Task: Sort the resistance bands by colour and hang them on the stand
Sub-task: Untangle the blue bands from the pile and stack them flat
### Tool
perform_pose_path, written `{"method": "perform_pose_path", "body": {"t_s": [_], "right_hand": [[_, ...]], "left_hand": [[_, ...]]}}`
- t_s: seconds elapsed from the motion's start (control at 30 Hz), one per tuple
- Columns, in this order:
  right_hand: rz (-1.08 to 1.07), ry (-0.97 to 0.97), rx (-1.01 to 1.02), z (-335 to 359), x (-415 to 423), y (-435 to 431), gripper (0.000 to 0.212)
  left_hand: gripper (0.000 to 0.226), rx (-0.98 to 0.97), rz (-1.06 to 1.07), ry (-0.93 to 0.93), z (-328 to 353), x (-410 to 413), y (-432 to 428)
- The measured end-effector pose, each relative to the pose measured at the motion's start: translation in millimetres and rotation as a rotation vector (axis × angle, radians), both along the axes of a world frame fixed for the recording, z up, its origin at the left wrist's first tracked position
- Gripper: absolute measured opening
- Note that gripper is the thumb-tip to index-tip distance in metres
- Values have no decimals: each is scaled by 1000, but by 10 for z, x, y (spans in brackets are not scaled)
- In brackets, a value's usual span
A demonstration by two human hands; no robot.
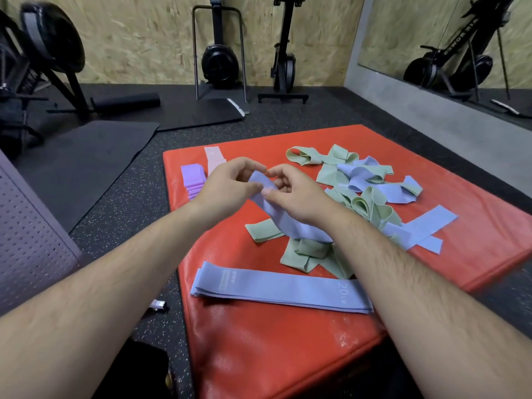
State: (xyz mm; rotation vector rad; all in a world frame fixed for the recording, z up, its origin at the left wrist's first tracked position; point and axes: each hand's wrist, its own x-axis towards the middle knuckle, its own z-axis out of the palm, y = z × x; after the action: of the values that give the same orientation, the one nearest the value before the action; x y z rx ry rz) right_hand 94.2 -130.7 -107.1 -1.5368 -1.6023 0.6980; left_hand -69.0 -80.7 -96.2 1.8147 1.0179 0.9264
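Note:
My left hand (pixel 227 188) and my right hand (pixel 293 194) together pinch one end of a blue resistance band (pixel 288 223), which hangs down between my wrists above the red mat (pixel 288 355). A flat stack of blue bands (pixel 282 289) lies near me on the mat. A tangled heap of green bands (pixel 368 205) and blue bands (pixel 365 174) sits to the right. A purple stack (pixel 193 180) and a pink band (pixel 214 156) lie at the mat's far left corner.
A grey perforated panel (pixel 31 243) stands at the left. Black floor mats (pixel 86 156) and a foam roller (pixel 126 100) lie beyond it. Exercise machines (pixel 220 61) line the wooden back wall. A mirror (pixel 449 53) covers the right wall.

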Motion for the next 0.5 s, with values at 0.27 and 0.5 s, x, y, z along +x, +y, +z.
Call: {"method": "perform_pose_path", "body": {"t_s": [0.27,0.5], "right_hand": [[5,-326,-82,82,228,-201,29],[-84,-395,-158,183,602,-448,27]], "left_hand": [[26,-80,63,-85,90,-189,70],[26,-164,105,-145,59,-352,198]]}}
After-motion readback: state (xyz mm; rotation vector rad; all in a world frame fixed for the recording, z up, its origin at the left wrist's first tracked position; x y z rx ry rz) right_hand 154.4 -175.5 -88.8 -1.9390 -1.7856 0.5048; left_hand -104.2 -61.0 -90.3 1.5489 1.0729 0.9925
